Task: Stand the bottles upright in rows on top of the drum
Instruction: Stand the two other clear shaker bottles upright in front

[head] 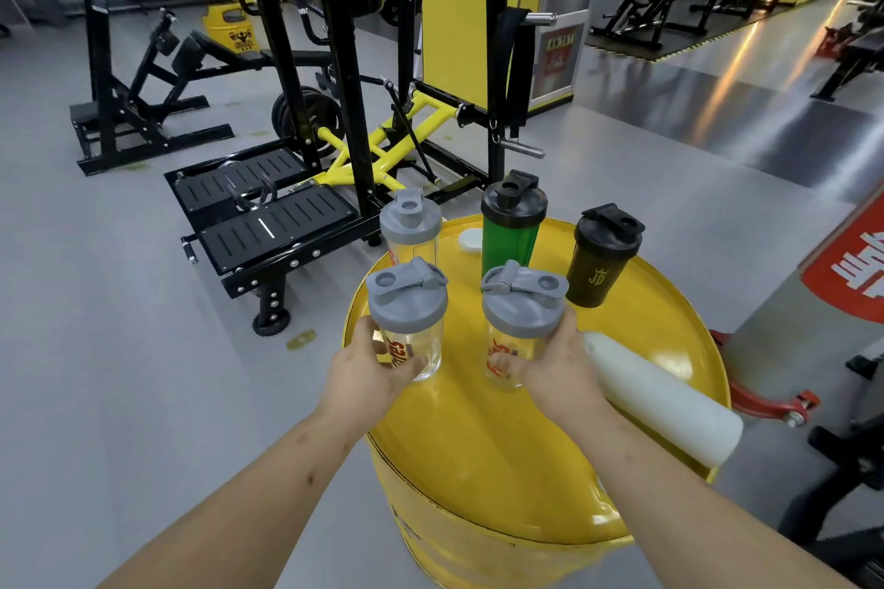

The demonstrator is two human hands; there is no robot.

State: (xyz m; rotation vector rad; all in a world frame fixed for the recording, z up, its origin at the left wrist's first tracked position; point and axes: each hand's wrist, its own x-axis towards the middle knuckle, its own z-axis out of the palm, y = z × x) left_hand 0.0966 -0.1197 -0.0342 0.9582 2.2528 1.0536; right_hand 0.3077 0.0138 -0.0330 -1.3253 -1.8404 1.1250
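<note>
A yellow drum [478, 435] stands in front of me. My left hand [368, 371] grips a clear grey-lidded bottle [409, 311] upright at the drum's left edge. My right hand [557, 368] grips a second clear grey-lidded bottle [521, 311] upright near the middle. Behind them stand a third clear grey-lidded bottle [411, 225], a green bottle with a black lid [512, 225] and a black bottle [600, 258], all upright. A white bottle [665, 397] lies on its side at the drum's right, just beside my right hand.
A small white cap-like object [471, 240] lies on the drum top near the far rim. A black and yellow gym machine [335, 134] stands on the grey floor beyond the drum. A red wheeled frame [765, 397] sits low to the right.
</note>
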